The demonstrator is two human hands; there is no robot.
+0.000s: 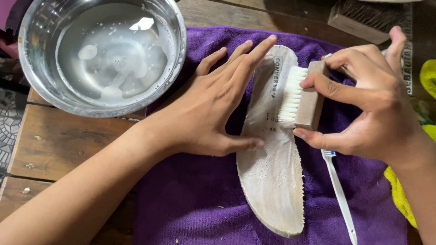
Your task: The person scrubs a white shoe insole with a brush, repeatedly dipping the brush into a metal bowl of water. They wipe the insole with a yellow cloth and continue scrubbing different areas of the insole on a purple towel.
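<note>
Two bare forearms are seen, with no sleeve, glove, watch, bracelet or ring worn on either. The left hand [213,104] is shown with long, slender fingers and short, plainly trimmed nails without polish. The right hand [368,100] is likewise left uncovered, its nails cut short and unpainted, and its knuckles and tendons are clearly marked under the daylight
</note>
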